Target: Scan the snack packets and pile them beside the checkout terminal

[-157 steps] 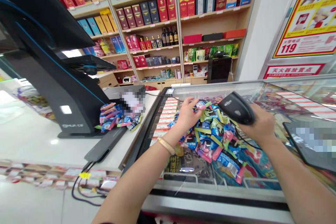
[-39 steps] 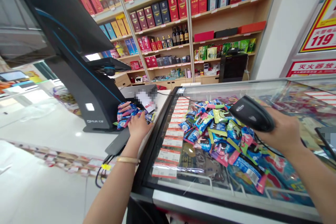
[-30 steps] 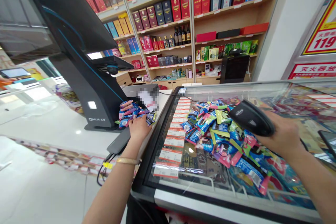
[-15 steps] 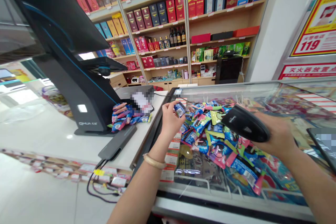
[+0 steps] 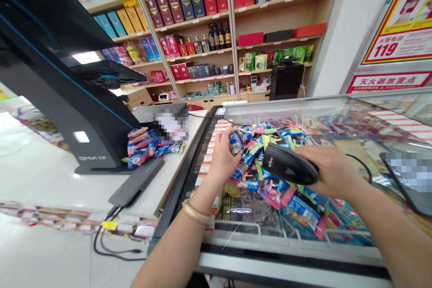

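My right hand (image 5: pixel 332 168) is wrapped round the handle of a black barcode scanner (image 5: pixel 289 164), whose head points left toward my other hand. Between the thumb and fingers of my left hand (image 5: pixel 222 155) is a small blue snack packet (image 5: pixel 236 141), its printed side facing the scanner. Beneath both hands, a pile of blue, pink and green snack packets (image 5: pixel 305 209) lies on the glass top of a display freezer (image 5: pixel 236 234). A gold bracelet (image 5: pixel 195 212) circles my left wrist. The scanner hides part of the pile.
Left of the freezer, a white counter (image 5: pixel 91 189) bears a dark monitor stand (image 5: pixel 97 144), more snack packets (image 5: pixel 141 146) and a grey cabled box (image 5: pixel 137 183). A phone (image 5: pixel 407 180) lies at the right on the glass. Shelves of boxes (image 5: pixel 189 2) stand behind.
The scanner and my right hand have come left, nearer the packet in my left hand. The whole view has shifted a little, so the monitor stand sits farther left.
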A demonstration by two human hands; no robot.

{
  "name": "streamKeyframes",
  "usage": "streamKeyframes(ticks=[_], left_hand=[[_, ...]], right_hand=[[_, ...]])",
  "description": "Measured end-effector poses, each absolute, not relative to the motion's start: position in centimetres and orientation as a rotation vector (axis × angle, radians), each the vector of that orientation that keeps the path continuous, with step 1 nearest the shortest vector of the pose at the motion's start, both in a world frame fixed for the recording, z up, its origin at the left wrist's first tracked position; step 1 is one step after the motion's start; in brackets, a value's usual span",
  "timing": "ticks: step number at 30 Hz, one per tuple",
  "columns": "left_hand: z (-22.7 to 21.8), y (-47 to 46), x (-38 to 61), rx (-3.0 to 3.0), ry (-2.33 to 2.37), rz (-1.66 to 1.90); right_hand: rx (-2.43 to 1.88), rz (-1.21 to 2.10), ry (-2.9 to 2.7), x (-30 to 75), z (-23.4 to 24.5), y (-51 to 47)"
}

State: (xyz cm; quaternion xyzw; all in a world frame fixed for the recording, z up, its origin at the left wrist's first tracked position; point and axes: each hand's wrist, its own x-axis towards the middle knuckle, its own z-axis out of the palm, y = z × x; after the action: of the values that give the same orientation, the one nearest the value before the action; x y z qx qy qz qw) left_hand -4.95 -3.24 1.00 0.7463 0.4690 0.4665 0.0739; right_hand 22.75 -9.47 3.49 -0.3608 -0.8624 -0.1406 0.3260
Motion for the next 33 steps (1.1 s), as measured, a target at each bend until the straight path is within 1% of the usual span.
streamKeyframes(ticks=[8,13,17,21,26,33], left_hand=[[1.1,-3.2,-4.8,2.271,1.404,1.425],[1.0,-3.3,-4.8,2.212,1.403,1.455],[0.9,-3.1,-4.3,1.933,1.348,1.503],[1.8,-2.3,-2.6,1.717,1.198,1.391],[3.3,-0.8,0.9,1.913,1.219,1.411],[3.3,0.1,3.9,2.21,1.357,1.167]], right_hand=[[-0.916,-0.327,-2.285,22.4,3.9,-9.6],[-0.94,-0.363,-2.234,22.7,3.4,-9.3],[-1.002,-0.481,-2.083,23.8,2.9,-8.8],[-1.097,-0.594,-1.898,25.4,2.3,-8.0],[-1.13,-0.722,-1.767,26.6,1.7,-7.1],[-1.199,-0.757,-1.737,27.4,0.7,-6.2]])
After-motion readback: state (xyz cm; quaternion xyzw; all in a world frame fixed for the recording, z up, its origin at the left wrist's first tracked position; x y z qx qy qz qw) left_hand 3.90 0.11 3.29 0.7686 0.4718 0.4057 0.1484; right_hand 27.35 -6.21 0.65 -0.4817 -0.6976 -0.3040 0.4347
